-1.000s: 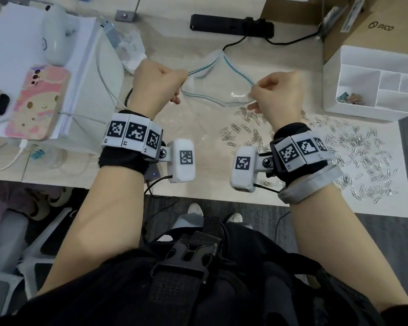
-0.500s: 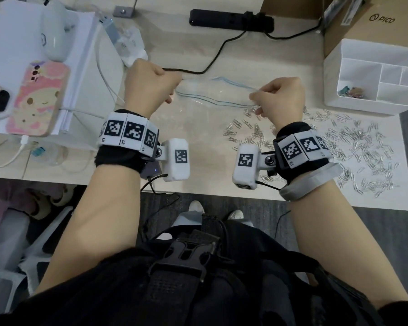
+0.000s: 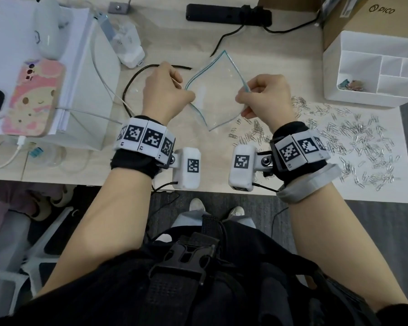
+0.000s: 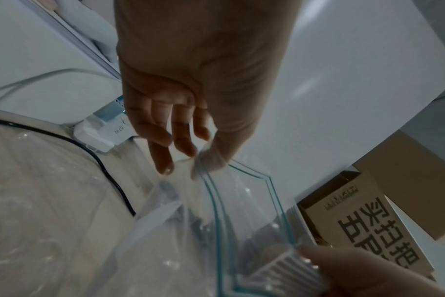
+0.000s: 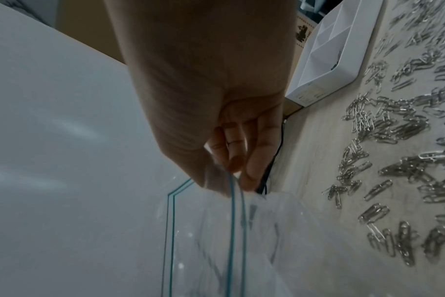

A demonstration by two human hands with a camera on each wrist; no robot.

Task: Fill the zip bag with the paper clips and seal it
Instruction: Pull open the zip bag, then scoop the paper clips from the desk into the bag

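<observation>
A clear zip bag with a teal zip strip hangs above the desk, its mouth pulled wide into a diamond shape. My left hand pinches the left lip of the bag between thumb and fingers. On the other lip, my right hand pinches with thumb and fingers. Silver paper clips lie scattered on the desk to the right and under my right wrist, also seen as paper clips in the right wrist view. No clips show inside the bag.
A white divided organiser stands at the back right by a cardboard box. A phone in a pink case lies on a white stack at left. A black cable loops behind my left hand; a black power strip sits at the back.
The bag mouth, stretched nearly flat half a second ago, now gapes wide as my hands have come closer together and nearer to me.
</observation>
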